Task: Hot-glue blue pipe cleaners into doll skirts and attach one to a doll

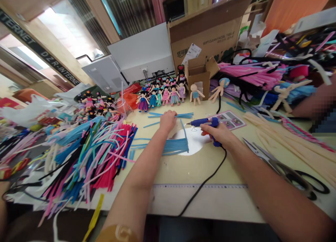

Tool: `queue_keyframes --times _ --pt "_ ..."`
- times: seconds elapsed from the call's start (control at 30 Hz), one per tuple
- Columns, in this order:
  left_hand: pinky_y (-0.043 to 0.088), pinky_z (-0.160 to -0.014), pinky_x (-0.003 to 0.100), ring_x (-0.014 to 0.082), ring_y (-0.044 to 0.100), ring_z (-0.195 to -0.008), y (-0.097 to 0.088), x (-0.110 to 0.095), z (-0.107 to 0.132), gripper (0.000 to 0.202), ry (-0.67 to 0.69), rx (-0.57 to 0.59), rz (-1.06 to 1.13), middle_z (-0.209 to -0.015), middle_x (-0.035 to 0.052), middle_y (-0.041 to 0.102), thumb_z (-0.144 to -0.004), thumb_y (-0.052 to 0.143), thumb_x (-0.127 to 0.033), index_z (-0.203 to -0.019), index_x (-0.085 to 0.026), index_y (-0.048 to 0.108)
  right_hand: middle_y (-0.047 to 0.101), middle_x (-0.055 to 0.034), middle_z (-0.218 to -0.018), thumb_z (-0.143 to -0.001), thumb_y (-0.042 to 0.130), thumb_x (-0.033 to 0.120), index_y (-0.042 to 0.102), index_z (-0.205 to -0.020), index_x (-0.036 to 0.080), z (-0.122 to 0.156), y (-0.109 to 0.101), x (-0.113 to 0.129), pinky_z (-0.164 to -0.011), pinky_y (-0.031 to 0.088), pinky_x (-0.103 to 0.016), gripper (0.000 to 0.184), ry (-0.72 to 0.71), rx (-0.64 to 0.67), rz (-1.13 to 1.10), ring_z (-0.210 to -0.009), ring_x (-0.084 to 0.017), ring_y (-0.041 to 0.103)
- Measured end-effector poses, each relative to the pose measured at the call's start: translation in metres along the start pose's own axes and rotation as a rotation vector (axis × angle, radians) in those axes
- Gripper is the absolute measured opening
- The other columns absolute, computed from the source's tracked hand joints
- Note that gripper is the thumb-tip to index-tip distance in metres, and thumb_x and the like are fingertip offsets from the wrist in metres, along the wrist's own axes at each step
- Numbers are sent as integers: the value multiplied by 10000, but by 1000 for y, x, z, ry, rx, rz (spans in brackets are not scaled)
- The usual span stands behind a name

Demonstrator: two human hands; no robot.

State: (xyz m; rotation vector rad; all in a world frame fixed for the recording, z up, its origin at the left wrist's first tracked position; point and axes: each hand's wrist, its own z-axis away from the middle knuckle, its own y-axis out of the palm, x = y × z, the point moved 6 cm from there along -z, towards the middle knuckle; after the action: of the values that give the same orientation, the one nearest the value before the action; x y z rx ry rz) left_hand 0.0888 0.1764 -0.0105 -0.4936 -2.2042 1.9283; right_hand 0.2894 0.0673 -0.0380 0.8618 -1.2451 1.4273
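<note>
My right hand (219, 133) is wrapped round a blue hot glue gun (204, 122), its nozzle pointing left and its black cord trailing to the table's front edge. Fingers curled together, my left hand (168, 122) is on a small bunch of light blue pipe cleaners (186, 115); its fingertips are partly hidden. Between my arms lies a row of blue pipe cleaners (175, 145) side by side, with one upright across their right ends. Part of the row rests on a white sheet (196, 144), and my left forearm covers some of it.
Many coloured pipe cleaners (105, 154) heap up at left. Finished little dolls (165, 93) stand at the back, near a small cardboard box (198, 75). Unfinished doll bodies (196, 94) stand beside it. Scissors (286, 170) lie under my right forearm, and a printed card (229, 119) behind the glue gun.
</note>
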Motion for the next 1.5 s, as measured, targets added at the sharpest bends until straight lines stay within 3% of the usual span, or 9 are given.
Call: queue_keyframes --times 0.23,0.4,0.57,0.7,0.8,0.9,1.03,1.27,1.5 --pt "410 -876 415 263 556 -1053 9 1 -20 248 -48 49 -173 -1061 136 642 -889 431 -141 -984 -173 658 691 -58 -701 -758 630 481 650 -879 163 1 -3 4 -405 319 -215 341 -26 -25 -63 -491 -102 472" --pt "424 -848 368 235 590 -975 -37 2 -20 177 68 -120 -62 -971 106 666 -855 465 -140 -870 -180 637 693 -61 -707 -748 632 505 664 -857 163 -2 -5 0 -398 311 -215 361 -13 -39 -54 -497 -104 475" --pt "478 -738 281 155 623 -753 -114 40 7 49 -27 -584 518 -765 4 632 -758 563 -198 -794 -198 530 694 -72 -713 -730 642 499 669 -807 155 -1 -8 4 -407 319 -223 353 -44 -62 -71 -503 -106 475" --pt "523 -643 280 126 632 -581 -100 84 43 228 -312 -777 1156 -657 -50 597 -698 604 -260 -813 -213 413 689 -70 -697 -729 641 480 676 -798 155 0 -8 6 -420 338 -231 334 -40 -65 -76 -497 -107 481" --pt "537 -635 291 124 642 -545 -54 101 69 278 -546 -713 1345 -605 -71 581 -674 600 -221 -799 -219 351 687 -71 -692 -723 651 487 675 -809 150 1 -6 7 -418 341 -227 348 -55 -58 -91 -499 -107 482" --pt "526 -620 281 135 659 -560 -21 116 93 276 -734 -576 1172 -635 -55 604 -701 581 -209 -802 -226 325 694 -74 -710 -729 650 499 685 -840 150 3 -3 6 -396 323 -216 367 -44 -52 -68 -502 -106 477" --pt "497 -650 302 174 660 -619 -22 128 112 252 -804 -386 663 -614 -37 597 -739 627 -293 -800 -228 391 705 -77 -744 -747 644 497 704 -855 162 2 0 4 -380 309 -209 357 -25 -33 2 -505 -108 486" --pt "443 -834 280 178 617 -943 -13 26 66 83 -8 19 133 -983 55 680 -850 539 -218 -874 -207 618 709 -57 -752 -772 638 459 718 -893 175 0 7 -2 -421 379 -195 318 -10 40 73 -556 -116 552" --pt "431 -766 304 223 602 -935 9 -10 38 123 180 106 77 -945 64 660 -806 510 -208 -782 -208 631 712 -35 -739 -751 676 424 724 -901 185 -1 9 4 -486 444 -192 286 -36 122 29 -619 -125 598"
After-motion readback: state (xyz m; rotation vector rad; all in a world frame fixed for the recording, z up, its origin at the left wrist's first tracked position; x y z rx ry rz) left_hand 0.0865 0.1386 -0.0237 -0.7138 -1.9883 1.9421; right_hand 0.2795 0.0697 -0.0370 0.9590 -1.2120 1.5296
